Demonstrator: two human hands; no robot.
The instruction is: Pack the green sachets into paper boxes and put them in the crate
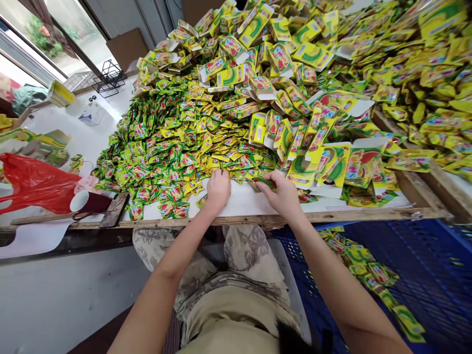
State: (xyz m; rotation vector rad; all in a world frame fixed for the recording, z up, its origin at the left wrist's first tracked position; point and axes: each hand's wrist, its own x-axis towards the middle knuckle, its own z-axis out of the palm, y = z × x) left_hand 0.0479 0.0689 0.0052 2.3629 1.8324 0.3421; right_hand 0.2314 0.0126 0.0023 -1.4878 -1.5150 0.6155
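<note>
A big heap of small green and yellow packets [165,142] covers the white table. At its front edge my left hand [219,189] has its fingers curled down against yellow packets; whether it grips one is hidden. To its right, my right hand [282,194] is closed, with thumb and fingers around a small green packet [266,183]. Yellow printed cardboard boxes [258,129] lie piled behind and to the right of my right hand, several of them flattened or open.
On the left are a red plastic bag [37,184], a cup on its side [90,202] and a phone [114,210]. A wooden rim [177,223] edges the table. A blue crate [416,265] with filled packs stands below right. More packets [435,93] lie beyond a wooden divider.
</note>
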